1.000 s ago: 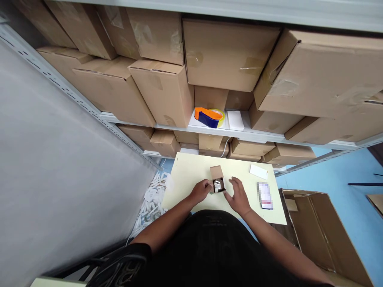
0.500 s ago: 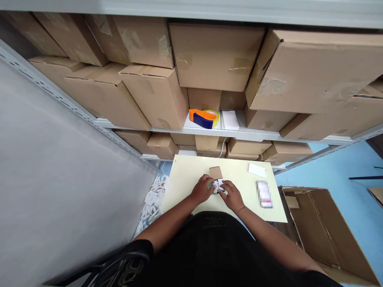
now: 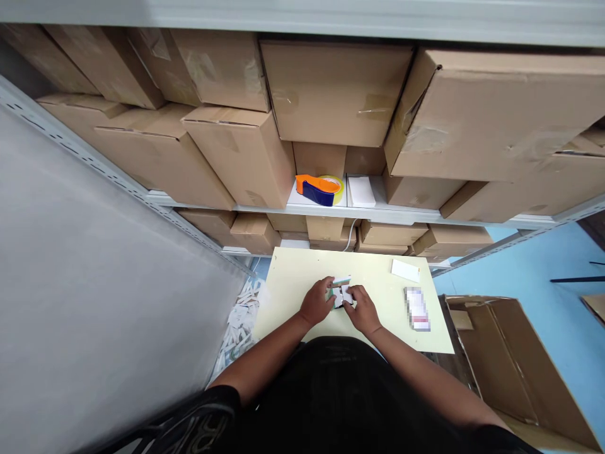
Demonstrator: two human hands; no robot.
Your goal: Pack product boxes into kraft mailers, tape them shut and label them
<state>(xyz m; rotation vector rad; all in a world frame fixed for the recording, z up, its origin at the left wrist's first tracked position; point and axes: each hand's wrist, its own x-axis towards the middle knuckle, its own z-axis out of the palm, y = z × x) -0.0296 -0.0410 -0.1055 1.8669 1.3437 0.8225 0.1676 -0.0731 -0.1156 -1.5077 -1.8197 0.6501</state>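
Observation:
A small carton (image 3: 337,295) with white flaps and a green side sits on the pale yellow table between my hands. Its lid (image 3: 341,280) stands partly raised along the far edge. My left hand (image 3: 316,302) grips the carton's left side, fingers curled at the far corner and thumb near the front. From the right, my right hand (image 3: 365,311) holds the other side, with fingertips and thumb on the white flap. What lies under the flaps is hidden.
On the table's right lie a white box (image 3: 405,270) and a blurred-out packet (image 3: 417,309). A tape dispenser (image 3: 319,190) and white cards (image 3: 362,192) rest on the shelf among brown cartons (image 3: 338,94). An open cardboard box (image 3: 501,359) stands right; paper pieces (image 3: 239,318) lie left.
The lid, earlier folded back flat with its brown inner face showing, has swung up towards me. My left fingers have shifted to the lid's left end.

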